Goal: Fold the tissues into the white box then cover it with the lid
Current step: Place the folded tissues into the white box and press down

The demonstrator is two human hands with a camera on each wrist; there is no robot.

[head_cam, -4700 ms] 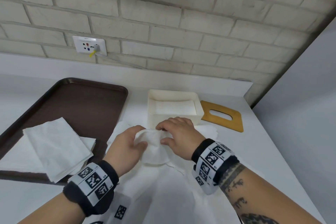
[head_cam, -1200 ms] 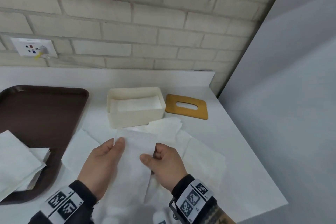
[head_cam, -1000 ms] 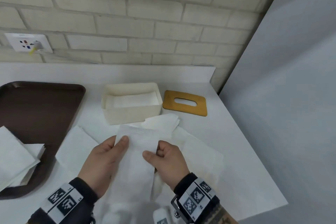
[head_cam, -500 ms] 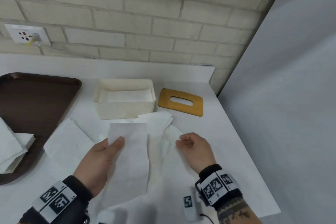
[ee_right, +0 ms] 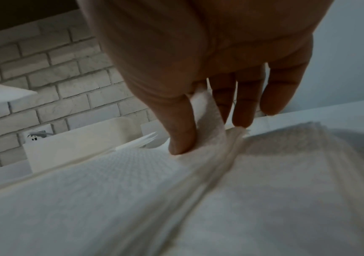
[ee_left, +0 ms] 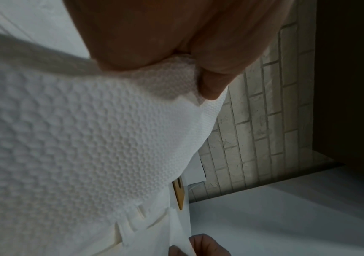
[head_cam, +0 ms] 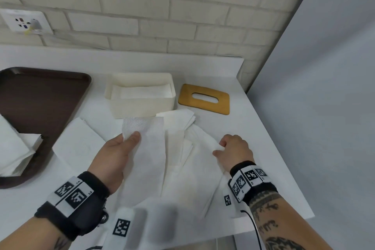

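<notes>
Two tissues pinched: left hand [head_cam: 117, 152] lifts folded tissue [head_cam: 146, 148]; right hand [head_cam: 235, 149] grips flat tissue [head_cam: 198, 168].

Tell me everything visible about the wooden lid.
The lid is a flat, tan, wood-looking rectangle with rounded corners and one oval slot through its middle. It lies flat on the white counter, off the box and just right of it, near the wall. Neither hand touches it. A tissue corner lies close to its front-left edge.

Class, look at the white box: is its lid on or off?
Off. The white box stands open-topped with tissue inside; the wooden lid lies flat on the counter beside it.
</notes>
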